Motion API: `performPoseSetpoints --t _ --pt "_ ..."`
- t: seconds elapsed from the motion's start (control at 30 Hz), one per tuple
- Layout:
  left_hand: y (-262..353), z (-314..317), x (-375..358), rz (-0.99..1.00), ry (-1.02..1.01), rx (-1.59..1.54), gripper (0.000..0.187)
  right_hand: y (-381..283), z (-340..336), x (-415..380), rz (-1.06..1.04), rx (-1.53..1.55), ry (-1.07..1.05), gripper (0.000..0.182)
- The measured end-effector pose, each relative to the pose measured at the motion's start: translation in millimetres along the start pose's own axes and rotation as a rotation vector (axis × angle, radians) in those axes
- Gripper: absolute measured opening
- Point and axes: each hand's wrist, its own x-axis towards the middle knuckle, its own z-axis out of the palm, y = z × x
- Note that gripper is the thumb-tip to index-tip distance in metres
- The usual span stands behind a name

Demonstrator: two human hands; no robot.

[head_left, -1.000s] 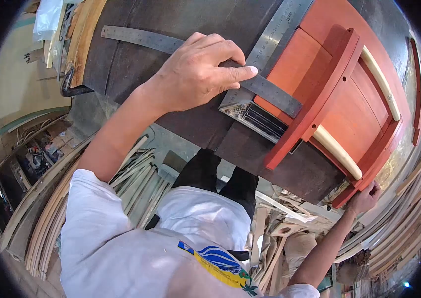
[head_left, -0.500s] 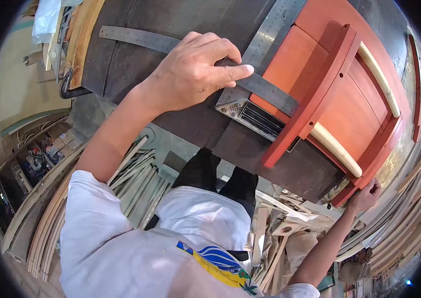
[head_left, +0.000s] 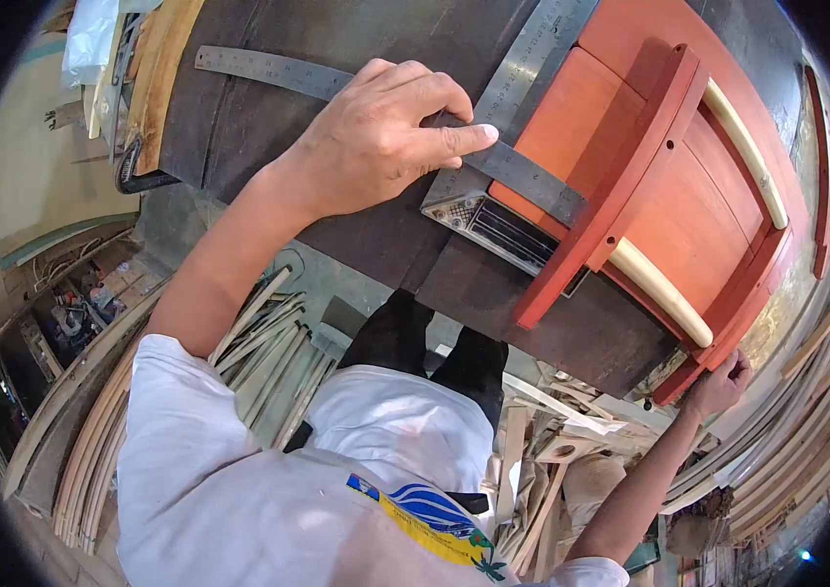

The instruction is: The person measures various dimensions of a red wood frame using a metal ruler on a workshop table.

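Observation:
My left hand (head_left: 390,137) is closed in a pinch on a long steel ruler (head_left: 273,73), with the forefinger pointing along it. The ruler's right end lies over a red wooden frame (head_left: 620,186), close to one of its rails. Beneath the ruler, a wide metal rule (head_left: 527,73) with markings runs along the red panel's edge. A metal-ended block with dark slots (head_left: 503,233) sits beside it. Two pale wooden rungs (head_left: 664,293) join the frame's red rails. My right hand (head_left: 720,386) has its fingers curled at the frame's lower right end; part of them is hidden.
The dark tabletop (head_left: 366,230) carries the frame and rulers. A clamp (head_left: 131,171) and boards (head_left: 165,78) are at the left edge. Bundles of wooden strips (head_left: 278,362) stand below, and curved strips (head_left: 796,440) stack at right. Offcuts (head_left: 557,430) lie under the table.

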Motion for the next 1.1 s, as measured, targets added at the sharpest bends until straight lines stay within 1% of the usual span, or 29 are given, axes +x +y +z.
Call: performPoseSetpoints --t 0.13,0.2,0.3,0.43,0.5,0.6,0.73,0.8,0.93,1.0,1.1 --pt "0.6 -0.8 0.9 0.003 -0.004 0.005 0.048 -3.5 -1.8 -0.7 0.019 -0.035 0.004 0.015" --pt "-0.2 -0.3 0.5 0.003 -0.003 0.001 0.048 -5.2 -2.8 -0.5 0.024 -0.115 -0.008 0.015" --pt "0.3 -0.4 0.1 0.001 -0.005 -0.001 0.048 0.7 -2.1 0.1 -0.025 -0.046 -0.005 0.016" --pt "1.0 -0.8 0.5 -0.005 -0.004 0.002 0.048 1.6 -2.8 0.2 -0.005 -0.074 -0.007 0.016" --pt "1.3 -0.4 0.2 -0.008 -0.006 0.0 0.048 2.7 -2.2 0.9 0.03 -0.031 -0.014 0.015" --pt "0.9 0.1 -0.3 -0.008 -0.005 0.004 0.048 4.1 -2.7 1.8 -0.006 -0.06 -0.007 0.015" --pt "0.1 0.2 -0.1 0.007 0.006 0.006 0.047 1.7 -1.8 0.7 0.023 -0.019 -0.003 0.015" --pt "0.0 0.6 -0.3 0.0 0.006 0.009 0.047 -0.1 -2.3 0.9 0.003 -0.105 -0.002 0.015" --pt "0.7 0.1 -0.2 -0.01 0.006 0.018 0.046 3.8 -3.0 1.7 -0.017 -0.111 -0.012 0.015" --pt "0.3 0.0 -0.1 -0.008 0.006 0.013 0.046 5.8 -3.4 1.7 0.046 -0.055 -0.02 0.014" --pt "-0.2 0.6 -1.1 -0.005 0.005 0.008 0.046 7.8 -2.9 2.4 0.045 -0.04 -0.015 0.014"
